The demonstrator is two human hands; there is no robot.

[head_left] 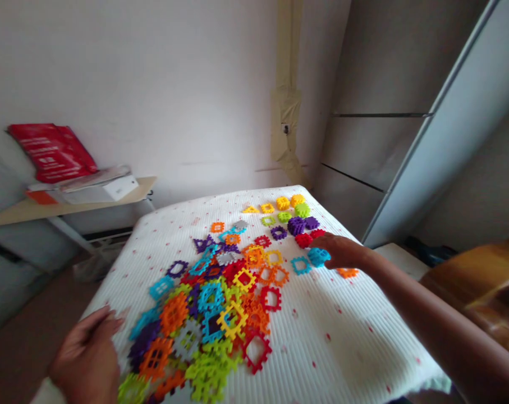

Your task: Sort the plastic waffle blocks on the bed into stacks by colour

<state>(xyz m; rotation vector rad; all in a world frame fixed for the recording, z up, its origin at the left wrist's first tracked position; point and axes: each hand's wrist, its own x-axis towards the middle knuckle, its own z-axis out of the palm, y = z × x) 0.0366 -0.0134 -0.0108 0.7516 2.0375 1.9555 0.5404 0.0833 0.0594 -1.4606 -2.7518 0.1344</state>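
My right hand (339, 251) reaches across to the right side of the table, its fingers around a small stack of blue interlocking plastic tiles (319, 257). A single blue frame tile (301, 265) lies just left of that stack. Beyond my fingers are red tiles (303, 240), and an orange tile (347, 272) is partly hidden under my wrist. At the lower left, my left hand (88, 353) is held near the table edge, fingers loosely bent and apart, nothing visible in them. Beside it spreads a mixed heap of toothed tiles (212, 297) in several colours.
Sorted purple (296, 225), green (302, 210) and yellow stacks (283, 203) stand along the far right of the cloth-covered table (321, 331). A side table (142, 188) with a red package (52, 151) is at left. A grey cabinet (376, 73) rises at right, near a wooden chair (473, 269).
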